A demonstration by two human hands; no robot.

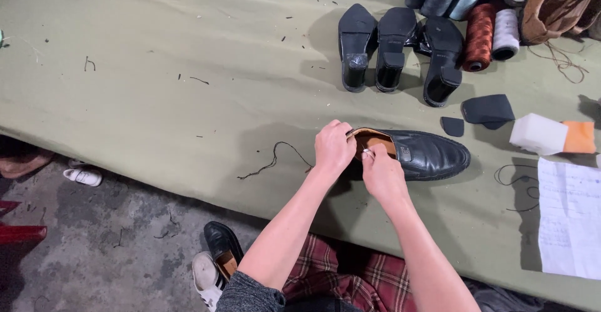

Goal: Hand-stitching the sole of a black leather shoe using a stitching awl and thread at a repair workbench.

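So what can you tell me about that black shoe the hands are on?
The black shoe is a shiny slip-on loafer that looks like leather, with a tan lining and insole showing at its opening. It lies on the green cloth-covered table, sole down, toe pointing right. The left hand grips the heel end, and the right hand rests at the opening, fingers at the inner edge. A dark thread lies on the cloth beside it.

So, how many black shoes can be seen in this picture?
5. One loafer lies on the table at the left hand and right hand. Three heeled shoes stand at the table's far side. One is on the floor. Others may be hidden.
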